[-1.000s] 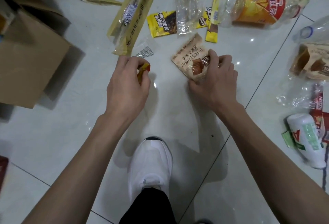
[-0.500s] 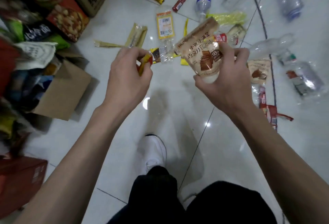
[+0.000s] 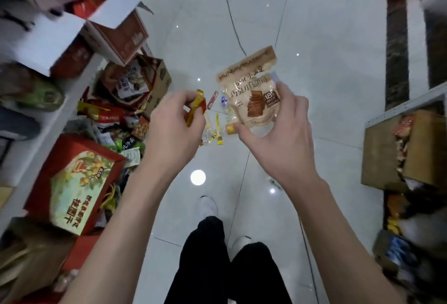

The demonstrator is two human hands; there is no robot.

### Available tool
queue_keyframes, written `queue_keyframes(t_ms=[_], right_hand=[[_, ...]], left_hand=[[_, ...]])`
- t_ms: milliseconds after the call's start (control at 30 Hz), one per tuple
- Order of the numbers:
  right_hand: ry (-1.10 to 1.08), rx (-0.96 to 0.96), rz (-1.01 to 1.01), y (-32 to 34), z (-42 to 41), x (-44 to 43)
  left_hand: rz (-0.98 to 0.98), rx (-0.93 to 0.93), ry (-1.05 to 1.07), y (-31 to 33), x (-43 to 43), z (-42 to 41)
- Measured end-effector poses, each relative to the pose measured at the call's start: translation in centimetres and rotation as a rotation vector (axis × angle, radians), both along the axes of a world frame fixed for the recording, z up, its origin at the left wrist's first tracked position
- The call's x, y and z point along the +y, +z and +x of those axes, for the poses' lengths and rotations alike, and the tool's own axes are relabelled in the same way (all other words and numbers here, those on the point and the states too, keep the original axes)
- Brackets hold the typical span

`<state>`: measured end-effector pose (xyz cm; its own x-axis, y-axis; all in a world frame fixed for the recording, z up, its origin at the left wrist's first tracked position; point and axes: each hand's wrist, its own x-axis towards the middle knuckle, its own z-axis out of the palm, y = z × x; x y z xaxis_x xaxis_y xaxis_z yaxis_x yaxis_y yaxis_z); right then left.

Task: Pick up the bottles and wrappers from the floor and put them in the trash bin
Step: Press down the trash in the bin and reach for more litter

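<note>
My right hand (image 3: 278,141) holds a beige chocolate-biscuit wrapper (image 3: 251,93) upright, well above the floor. My left hand (image 3: 174,129) is closed on a small yellow and red wrapper (image 3: 197,108) at the same height. Between and below the hands, far down on the white tiles, lie several small wrappers (image 3: 214,132) and a clear bottle (image 3: 225,102), all tiny from here. A cardboard box stuffed with wrappers (image 3: 140,83) stands at the left. I cannot tell which container is the trash bin.
Red gift boxes (image 3: 72,183) and piled packaging crowd the left side. At the right stands an open cardboard box (image 3: 406,149) with more clutter below it. My legs and white shoes (image 3: 208,207) are at the bottom centre. Bare white tiles run up the middle.
I have stood up: the floor litter shrank and dropped away. Both hands rose with their wrappers. The view swung to show boxes on both sides.
</note>
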<state>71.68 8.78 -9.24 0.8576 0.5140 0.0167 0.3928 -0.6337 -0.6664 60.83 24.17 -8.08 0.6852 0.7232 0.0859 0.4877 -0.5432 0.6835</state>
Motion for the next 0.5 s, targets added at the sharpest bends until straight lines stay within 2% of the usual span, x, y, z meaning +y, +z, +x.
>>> queue_keyframes(t_ms=[133,267,367,500], right_hand=[[-0.041,0.014,0.041,11.2,-1.9,-3.4],[-0.086,0.005,0.033,19.9,-3.8,-7.0],[-0.121,-0.022,0.051,23.9,-5.4,-9.5],[-0.185,-0.049,0.029,25.9,-8.8,-12.2]], left_hand=[[-0.004,-0.03,-0.027,10.9,-3.5,-1.9],[-0.01,-0.029,-0.053,19.0,-6.7,-4.7],[-0.03,-0.074,-0.069,22.3,-8.3,-6.6],[-0.027,-0.106,-0.155,23.6,-9.8,-8.6]])
